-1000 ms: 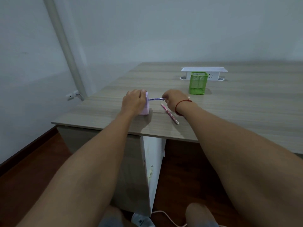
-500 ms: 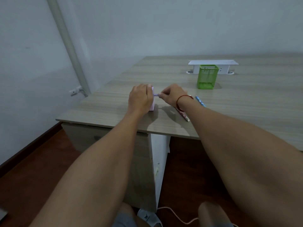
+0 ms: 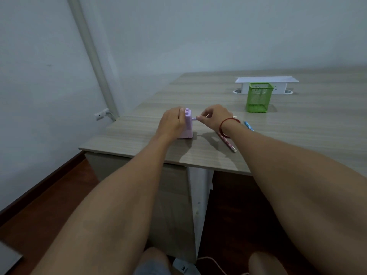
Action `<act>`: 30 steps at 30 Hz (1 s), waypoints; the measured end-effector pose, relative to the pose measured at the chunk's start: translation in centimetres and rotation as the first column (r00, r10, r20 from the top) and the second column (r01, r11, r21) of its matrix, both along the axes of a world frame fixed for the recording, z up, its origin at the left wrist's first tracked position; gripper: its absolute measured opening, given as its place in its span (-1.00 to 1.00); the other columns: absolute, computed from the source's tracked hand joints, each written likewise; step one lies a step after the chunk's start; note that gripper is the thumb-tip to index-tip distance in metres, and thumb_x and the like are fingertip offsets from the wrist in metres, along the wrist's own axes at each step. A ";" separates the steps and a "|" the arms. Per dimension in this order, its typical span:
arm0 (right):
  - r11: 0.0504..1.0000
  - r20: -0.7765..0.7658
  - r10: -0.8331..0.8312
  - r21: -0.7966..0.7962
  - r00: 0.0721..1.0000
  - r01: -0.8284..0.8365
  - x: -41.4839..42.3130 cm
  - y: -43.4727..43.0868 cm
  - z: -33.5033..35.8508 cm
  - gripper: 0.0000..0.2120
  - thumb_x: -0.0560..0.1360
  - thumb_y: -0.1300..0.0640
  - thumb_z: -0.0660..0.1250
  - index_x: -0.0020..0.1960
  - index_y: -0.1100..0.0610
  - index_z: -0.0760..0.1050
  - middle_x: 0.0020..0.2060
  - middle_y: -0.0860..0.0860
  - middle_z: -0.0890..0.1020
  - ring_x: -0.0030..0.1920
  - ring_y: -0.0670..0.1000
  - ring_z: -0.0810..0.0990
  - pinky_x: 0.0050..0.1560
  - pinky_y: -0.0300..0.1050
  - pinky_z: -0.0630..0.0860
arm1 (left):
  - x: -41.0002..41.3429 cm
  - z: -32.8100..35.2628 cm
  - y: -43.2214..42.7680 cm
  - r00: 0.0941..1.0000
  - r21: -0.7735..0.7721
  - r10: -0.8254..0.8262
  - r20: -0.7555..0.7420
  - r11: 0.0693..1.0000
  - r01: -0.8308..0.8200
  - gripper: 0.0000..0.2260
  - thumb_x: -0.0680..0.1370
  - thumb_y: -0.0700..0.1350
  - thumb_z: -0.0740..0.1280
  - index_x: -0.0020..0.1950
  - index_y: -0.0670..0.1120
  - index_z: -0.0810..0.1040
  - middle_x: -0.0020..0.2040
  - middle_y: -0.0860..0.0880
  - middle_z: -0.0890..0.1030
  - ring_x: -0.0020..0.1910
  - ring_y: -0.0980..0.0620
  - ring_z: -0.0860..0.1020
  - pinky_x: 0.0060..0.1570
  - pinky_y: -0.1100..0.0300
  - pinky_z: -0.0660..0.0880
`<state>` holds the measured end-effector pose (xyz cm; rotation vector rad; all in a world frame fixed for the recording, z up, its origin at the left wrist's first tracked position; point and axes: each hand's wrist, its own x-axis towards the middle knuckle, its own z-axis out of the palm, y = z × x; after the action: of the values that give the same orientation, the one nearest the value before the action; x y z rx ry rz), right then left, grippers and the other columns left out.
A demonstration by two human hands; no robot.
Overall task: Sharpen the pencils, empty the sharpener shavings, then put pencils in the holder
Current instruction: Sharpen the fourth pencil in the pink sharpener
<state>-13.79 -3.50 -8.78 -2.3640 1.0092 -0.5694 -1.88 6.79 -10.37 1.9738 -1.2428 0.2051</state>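
A pink box-shaped pencil sharpener [image 3: 188, 126] stands near the table's front left corner. My left hand [image 3: 171, 121] wraps around its left side and holds it. My right hand [image 3: 214, 116] pinches a purple pencil [image 3: 195, 118] whose tip sits in the sharpener's right face; only a short stub shows between fingers and sharpener. A pink patterned pencil [image 3: 228, 142] lies on the table under my right wrist. A blue pencil [image 3: 248, 125] lies just right of the wrist. The green mesh pencil holder [image 3: 258, 98] stands upright further back to the right.
The wooden table [image 3: 297, 135] has its front edge close to my forearms. A white power-socket box [image 3: 266, 82] sits behind the holder. A wall and a slanting white pipe [image 3: 93, 56] are to the left. My knees and a white cable show below.
My right hand has moved left toward the sharpener, pushing the purple pencil deeper, so less of it shows. The camera view has shifted, bringing the blue pencil into sight.
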 end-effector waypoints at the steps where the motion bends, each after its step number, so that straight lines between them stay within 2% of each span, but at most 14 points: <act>1: 0.999 -0.011 -0.003 -0.048 1.000 0.003 0.2 0.1 0.2 -0.75 0.50 -0.13 0.30 0.05 -0.02 0.62 0.07 0.00 0.67 0.17 0.07 0.57 0.31 0.02 0.38 | 0.1 0.1 0.3 1.000 -0.006 -0.015 -0.027 1.000 0.015 -0.61 0.61 -0.07 -0.02 0.08 -0.23 0.54 0.05 -0.22 0.59 0.03 -0.17 0.52 -0.06 0.08 0.38; 3: 0.982 -0.050 -0.030 -0.187 0.998 0.021 0.7 0.7 0.7 -0.72 0.52 -0.13 0.26 0.13 -0.04 0.57 0.14 -0.03 0.64 0.23 0.06 0.54 0.30 0.00 0.27 | 0.4 0.0 0.8 0.997 -0.031 -0.010 -0.081 0.999 0.008 -0.67 0.65 -0.14 0.00 0.26 -0.23 0.46 0.24 -0.22 0.52 0.21 -0.14 0.47 0.10 0.13 0.35; 5: 0.954 -0.071 -0.037 -0.299 0.997 0.014 1.0 1.2 1.0 -0.70 0.54 -0.08 0.24 0.22 -0.04 0.51 0.21 -0.02 0.59 0.27 0.07 0.50 0.30 0.01 0.25 | 0.6 -0.3 1.1 0.994 -0.066 0.025 -0.103 0.997 -0.032 -0.67 0.65 -0.16 0.02 0.32 -0.23 0.41 0.29 -0.21 0.48 0.27 -0.14 0.43 0.17 0.14 0.33; 7: 0.952 -0.062 0.005 -0.306 0.998 -0.024 1.1 1.7 1.1 -0.70 0.56 0.07 0.22 0.29 -0.01 0.47 0.26 0.02 0.56 0.30 0.09 0.48 0.31 0.01 0.29 | 0.5 -0.7 1.2 0.993 -0.092 0.035 -0.111 0.995 -0.045 -0.71 0.65 -0.14 0.04 0.17 -0.23 0.50 0.12 -0.23 0.55 0.10 -0.15 0.49 -0.03 0.15 0.34; 9: 0.969 -0.035 0.060 -0.239 0.998 -0.066 0.8 2.3 1.1 -0.61 0.54 0.26 0.21 0.35 0.05 0.44 0.30 0.07 0.53 0.33 0.10 0.47 0.35 0.01 0.37 | 0.2 -0.9 1.1 0.992 -0.097 0.010 -0.123 0.995 -0.023 -0.70 0.65 -0.12 0.05 0.04 -0.23 0.52 -0.01 -0.23 0.57 -0.06 -0.10 0.48 -0.13 0.17 0.28; 13: 0.969 0.004 0.170 -0.182 0.985 -0.167 0.4 3.6 0.9 -0.51 0.51 0.36 0.18 0.43 0.16 0.34 0.38 0.15 0.44 0.39 0.14 0.40 0.38 -0.03 0.37 | -0.1 -0.5 1.2 0.994 -0.076 -0.013 -0.111 0.997 0.005 -0.71 0.66 -0.11 0.04 -0.02 -0.18 0.51 -0.06 -0.20 0.57 -0.07 -0.10 0.49 -0.16 0.19 0.26; 15: 0.956 -0.034 0.223 -0.185 0.974 -0.226 0.7 4.1 0.7 -0.47 0.52 0.35 0.18 0.48 0.15 0.25 0.45 0.13 0.35 0.44 0.12 0.34 0.43 -0.03 0.33 | 0.1 -0.6 1.6 0.986 -0.085 -0.013 -0.165 0.996 -0.001 -0.72 0.66 -0.09 0.02 0.18 -0.14 0.47 0.12 -0.20 0.55 0.15 -0.16 0.50 0.00 0.18 0.35; 17: 0.936 -0.121 0.262 -0.208 0.957 -0.283 1.1 4.3 0.3 -0.34 0.50 0.33 0.18 0.54 0.05 0.10 0.55 0.06 0.12 0.50 0.12 0.24 0.49 0.08 0.24 | 0.1 -0.5 2.5 0.976 -0.084 0.024 -0.219 0.996 -0.043 -0.61 0.67 -0.09 -0.01 0.50 -0.12 0.20 0.40 -0.21 0.40 0.38 -0.14 0.37 0.29 0.14 0.29; 19: 0.913 -0.213 0.269 -0.253 0.939 -0.319 1.4 4.5 0.0 -0.30 0.51 0.27 0.22 0.56 -0.03 0.02 0.58 -0.02 -0.04 0.47 0.16 0.30 0.46 0.23 0.23 | 0.4 -0.8 3.3 0.967 -0.067 0.068 -0.244 0.994 -0.087 -0.56 0.65 -0.15 -0.01 0.54 -0.11 0.09 0.41 -0.22 0.39 0.37 -0.13 0.37 0.30 0.14 0.29; 21: 0.883 -0.275 0.240 -0.337 0.931 -0.327 1.8 4.9 -0.4 -0.33 0.54 0.18 0.25 0.55 -0.06 0.02 0.58 -0.03 -0.07 0.39 0.20 0.40 0.41 0.31 0.24 | 1.1 -1.3 4.1 0.959 -0.010 0.086 -0.269 0.996 -0.092 -0.59 0.61 -0.23 0.04 0.47 -0.15 0.26 0.35 -0.20 0.45 0.32 -0.14 0.42 0.23 0.13 0.34; 23: 0.853 -0.295 0.191 -0.421 0.936 -0.307 2.3 5.2 -0.8 -0.37 0.56 0.12 0.25 0.54 -0.05 0.04 0.57 0.00 -0.07 0.32 0.23 0.46 0.36 0.31 0.30 | 2.0 -2.0 4.6 0.969 0.119 0.077 -0.236 0.992 -0.050 -0.71 0.56 -0.27 0.13 0.22 -0.15 0.52 0.14 -0.17 0.59 0.16 -0.14 0.53 0.01 0.17 0.40; 24: 0.841 -0.299 0.171 -0.452 0.939 -0.297 2.5 5.2 -1.0 -0.38 0.57 0.10 0.25 0.53 -0.04 0.04 0.57 0.01 -0.07 0.30 0.24 0.47 0.32 0.29 0.34 | 2.4 -2.5 4.7 0.975 0.188 0.074 -0.208 0.982 -0.034 -0.75 0.54 -0.26 0.17 0.13 -0.14 0.57 0.05 -0.14 0.62 0.09 -0.13 0.56 -0.05 0.20 0.39; 28: 0.791 -0.325 0.121 -0.539 0.938 -0.289 3.4 4.7 -1.7 -0.39 0.57 0.18 0.24 0.52 -0.01 0.03 0.57 -0.04 -0.08 0.26 0.28 0.46 0.20 0.25 0.44 | 3.0 -3.1 4.8 0.991 0.295 0.096 -0.088 0.953 -0.066 -0.75 0.52 -0.18 0.23 0.15 -0.08 0.58 0.06 -0.14 0.64 0.03 -0.11 0.58 0.03 0.10 0.51; 30: 0.785 -0.336 0.104 -0.550 0.936 -0.285 3.8 4.6 -1.7 -0.44 0.58 0.18 0.20 0.51 0.05 0.06 0.56 0.00 0.03 0.26 0.28 0.47 0.20 0.25 0.44 | 3.0 -2.8 4.6 0.994 0.294 0.109 -0.004 0.950 -0.103 -0.77 0.51 -0.18 0.25 0.11 -0.08 0.61 0.04 -0.14 0.65 0.03 -0.13 0.58 0.02 0.06 0.52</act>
<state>-10.04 1.09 -10.52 -3.1478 0.7467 -0.5191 1.08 11.42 -13.19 2.2941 -1.2102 0.0546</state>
